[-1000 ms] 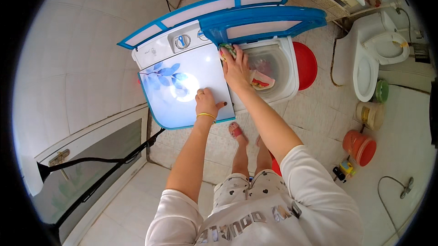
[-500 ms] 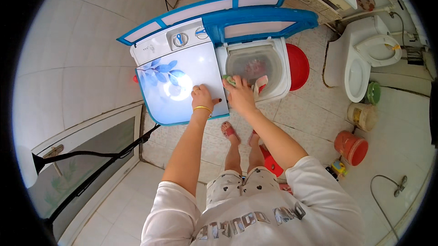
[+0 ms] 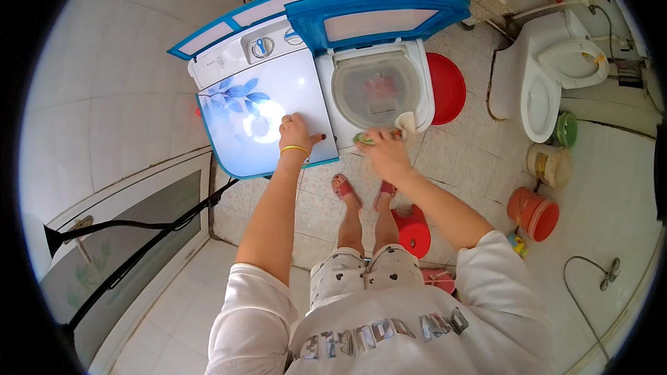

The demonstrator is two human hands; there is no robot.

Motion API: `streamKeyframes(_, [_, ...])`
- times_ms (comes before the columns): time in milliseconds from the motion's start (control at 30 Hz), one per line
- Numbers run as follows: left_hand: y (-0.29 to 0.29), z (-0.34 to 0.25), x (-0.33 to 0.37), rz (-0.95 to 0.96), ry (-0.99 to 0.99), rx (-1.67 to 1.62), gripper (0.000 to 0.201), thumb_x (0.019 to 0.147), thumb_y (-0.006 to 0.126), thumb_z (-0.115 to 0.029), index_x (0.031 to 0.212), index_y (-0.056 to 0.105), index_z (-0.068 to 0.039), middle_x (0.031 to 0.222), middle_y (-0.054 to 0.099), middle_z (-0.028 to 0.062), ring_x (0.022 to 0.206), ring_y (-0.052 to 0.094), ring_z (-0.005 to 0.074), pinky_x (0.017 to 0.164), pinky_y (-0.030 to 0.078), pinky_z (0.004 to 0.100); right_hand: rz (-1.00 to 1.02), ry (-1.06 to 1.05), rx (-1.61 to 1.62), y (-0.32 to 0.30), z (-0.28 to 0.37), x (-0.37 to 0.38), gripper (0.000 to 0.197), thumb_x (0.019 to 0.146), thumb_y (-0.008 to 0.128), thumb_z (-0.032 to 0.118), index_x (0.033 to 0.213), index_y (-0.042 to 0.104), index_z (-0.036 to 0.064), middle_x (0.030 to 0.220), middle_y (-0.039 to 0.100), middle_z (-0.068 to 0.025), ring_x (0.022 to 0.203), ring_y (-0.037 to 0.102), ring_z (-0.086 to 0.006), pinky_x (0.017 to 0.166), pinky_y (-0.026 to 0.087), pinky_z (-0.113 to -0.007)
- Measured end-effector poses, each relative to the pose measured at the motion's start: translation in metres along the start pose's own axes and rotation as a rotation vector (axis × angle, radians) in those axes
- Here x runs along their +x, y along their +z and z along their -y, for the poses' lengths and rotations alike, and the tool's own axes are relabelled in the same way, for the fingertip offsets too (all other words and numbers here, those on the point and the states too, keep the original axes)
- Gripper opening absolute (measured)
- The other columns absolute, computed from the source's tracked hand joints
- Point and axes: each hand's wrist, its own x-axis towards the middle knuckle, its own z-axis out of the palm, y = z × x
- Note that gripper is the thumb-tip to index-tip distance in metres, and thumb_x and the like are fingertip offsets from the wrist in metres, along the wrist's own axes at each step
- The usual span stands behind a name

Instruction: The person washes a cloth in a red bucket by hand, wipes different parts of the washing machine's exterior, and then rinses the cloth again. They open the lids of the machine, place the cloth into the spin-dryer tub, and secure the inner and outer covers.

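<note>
A twin-tub washing machine (image 3: 316, 107) stands before me, white with blue trim. My left hand (image 3: 295, 133) leans on its smooth white lid (image 3: 233, 128), fingers bent and thumb spread, holding nothing. At the front edge of the right-hand tub (image 3: 372, 86), my right hand (image 3: 385, 152) is closed around a bunched cloth (image 3: 406, 123). Its pale end sticks out to the right and a green part shows at the left of the fingers. The blue-framed cover (image 3: 382, 25) over that tub is raised. Something pinkish shows inside the tub beneath a cloudy surface.
A red basin (image 3: 446, 90) sits right of the machine. Farther right are a white toilet (image 3: 538, 107), a green tub, a pale bucket and a red bucket (image 3: 531, 214). A red stool-like object (image 3: 415, 232) is by my feet. A door (image 3: 132, 257) is at left.
My right hand has drawn the cloth from the tub's left front toward me and to the right, past its front edge. The left hand stays on the lid. The whole view has shifted slightly.
</note>
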Motion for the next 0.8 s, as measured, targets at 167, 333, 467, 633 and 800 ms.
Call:
streamKeyframes(167, [-0.015, -0.018, -0.003, 0.084, -0.06, -0.003, 0.065, 0.059, 0.081, -0.025, 0.105, 0.046, 0.003, 0.114, 0.044, 0.0241, 0.106, 0.046, 0.0381, 0.086, 0.045, 0.0404, 0.029, 0.125, -0.205, -0.02, -0.071, -0.032, 0.037, 0.074, 0.053, 0.011, 0.108, 0.062, 0.0233, 0.117, 0.047, -0.0059, 0.109, 0.042, -0.0252, 0.088, 0.036, -0.047])
streamKeyframes(333, [-0.01, -0.011, 0.0, 0.067, -0.037, 0.024, 0.065, 0.058, 0.081, -0.026, 0.104, 0.046, 0.004, 0.115, 0.044, 0.0248, 0.107, 0.045, 0.0397, 0.087, 0.045, 0.041, 0.215, 0.527, -0.678, -0.019, -0.155, -0.063, 0.032, 0.081, 0.049, 0.015, 0.112, 0.058, 0.0153, 0.118, 0.05, -0.005, 0.116, 0.042, -0.0234, 0.091, 0.034, -0.043])
streamKeyframes(467, [-0.007, -0.011, -0.005, 0.057, -0.043, 0.011, 0.068, 0.059, 0.081, -0.026, 0.107, 0.044, 0.005, 0.116, 0.043, 0.0251, 0.107, 0.045, 0.0403, 0.087, 0.045, 0.0408, 0.299, 0.741, -0.466, -0.041, -0.209, -0.111, 0.04, 0.081, 0.055, 0.027, 0.117, 0.052, 0.0097, 0.12, 0.051, -0.008, 0.107, 0.051, -0.0257, 0.081, 0.043, -0.037])
streamKeyframes(633, [-0.01, -0.013, 0.0, 0.096, -0.055, 0.028, 0.07, 0.059, 0.081, -0.026, 0.109, 0.043, 0.006, 0.116, 0.042, 0.0248, 0.108, 0.044, 0.0394, 0.088, 0.044, 0.0398, -0.157, 0.702, 0.28, -0.082, -0.142, -0.059, 0.035, 0.078, 0.057, 0.036, 0.106, 0.059, 0.0157, 0.103, 0.06, -0.0107, 0.091, 0.06, -0.0251, 0.072, 0.047, -0.037])
streamKeyframes(800, [-0.014, -0.017, -0.004, 0.058, -0.034, -0.001, 0.068, 0.058, 0.082, -0.025, 0.106, 0.044, 0.005, 0.114, 0.044, 0.0235, 0.106, 0.046, 0.0383, 0.086, 0.046, 0.0398, -0.21, 0.408, 0.15, -0.072, -0.092, 0.013, 0.031, 0.081, 0.053, 0.034, 0.104, 0.06, 0.0133, 0.108, 0.057, -0.0104, 0.1, 0.054, -0.0276, 0.077, 0.044, -0.038])
